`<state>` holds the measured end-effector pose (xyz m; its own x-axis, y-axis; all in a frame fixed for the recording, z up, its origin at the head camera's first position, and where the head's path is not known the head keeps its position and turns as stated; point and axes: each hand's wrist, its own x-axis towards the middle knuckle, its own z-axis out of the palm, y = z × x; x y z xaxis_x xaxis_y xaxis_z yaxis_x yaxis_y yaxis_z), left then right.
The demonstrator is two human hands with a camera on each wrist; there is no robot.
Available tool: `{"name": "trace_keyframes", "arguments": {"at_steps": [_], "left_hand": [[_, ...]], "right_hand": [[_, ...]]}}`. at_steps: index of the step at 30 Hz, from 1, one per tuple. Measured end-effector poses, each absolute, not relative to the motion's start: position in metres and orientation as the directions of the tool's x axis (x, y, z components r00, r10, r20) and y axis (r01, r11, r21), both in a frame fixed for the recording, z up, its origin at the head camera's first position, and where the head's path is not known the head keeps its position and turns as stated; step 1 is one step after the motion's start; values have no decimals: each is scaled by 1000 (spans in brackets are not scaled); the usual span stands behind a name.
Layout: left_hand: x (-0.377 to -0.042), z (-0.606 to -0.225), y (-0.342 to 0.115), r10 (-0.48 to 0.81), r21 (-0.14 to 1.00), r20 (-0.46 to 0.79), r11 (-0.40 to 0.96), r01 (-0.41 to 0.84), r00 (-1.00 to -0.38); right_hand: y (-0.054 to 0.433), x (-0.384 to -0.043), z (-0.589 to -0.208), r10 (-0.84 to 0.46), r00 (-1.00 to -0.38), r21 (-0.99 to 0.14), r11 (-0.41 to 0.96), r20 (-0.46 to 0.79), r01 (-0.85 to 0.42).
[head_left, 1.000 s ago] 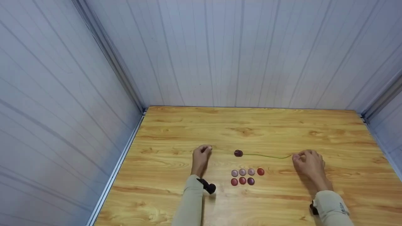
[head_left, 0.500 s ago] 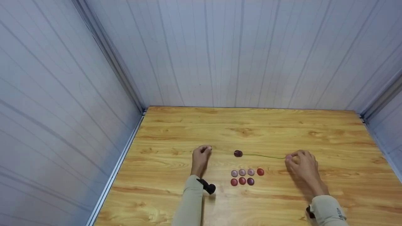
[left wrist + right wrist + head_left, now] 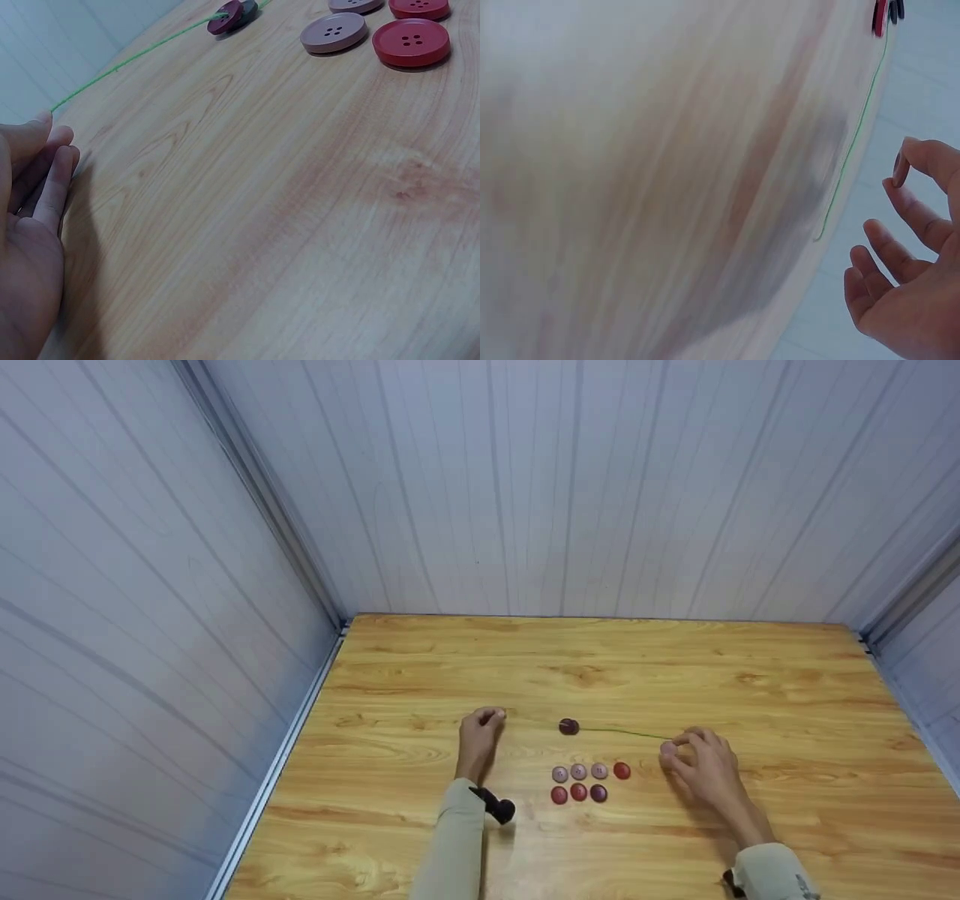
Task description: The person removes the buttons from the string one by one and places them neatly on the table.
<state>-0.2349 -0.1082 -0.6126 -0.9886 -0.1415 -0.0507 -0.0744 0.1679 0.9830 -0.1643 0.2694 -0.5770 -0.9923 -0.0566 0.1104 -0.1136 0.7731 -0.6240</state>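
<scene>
My left hand (image 3: 478,739) pinches one end of a thin green string (image 3: 127,64) between thumb and fingers, low over the table. The string runs right through dark maroon buttons (image 3: 568,727) that overlap in the middle; in the left wrist view a dark greenish button (image 3: 246,13) shows behind the maroon one. The string's other end lies loose on the table in the right wrist view. Just beside that end, my right hand (image 3: 709,769) holds a pale pink button (image 3: 668,748) between thumb and forefinger, its other fingers loosely bent.
In front of the string lie two rows of loose buttons: pale pink ones (image 3: 578,772) and a red one (image 3: 622,770) behind, red ones (image 3: 559,795) and a dark purple one (image 3: 598,793) nearer. White panel walls (image 3: 525,510) edge the wooden table (image 3: 420,660).
My right hand has moved left and slightly nearer with the pale pink button, and the string's right end now lies apart from it. The left hand has stayed in place.
</scene>
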Motion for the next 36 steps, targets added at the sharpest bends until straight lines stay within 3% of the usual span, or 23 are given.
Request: {"name": "trace_keyframes", "arguments": {"at_steps": [10, 19, 36], "left_hand": [[-237, -616, -109, -142, 982, -47, 174, -71, -989], [-236, -615, -109, -148, 983, -55, 165, -80, -987], [-234, -611, -108, -143, 987, -83, 127, -101, -986]], "right_hand": [[248, -154, -580, -98, -973, -612, 763, 209, -208], [237, -146, -580, -126, -979, -622, 758, 159, -199], [216, -136, -587, -250, -955, -541, 787, 157, -296]]}}
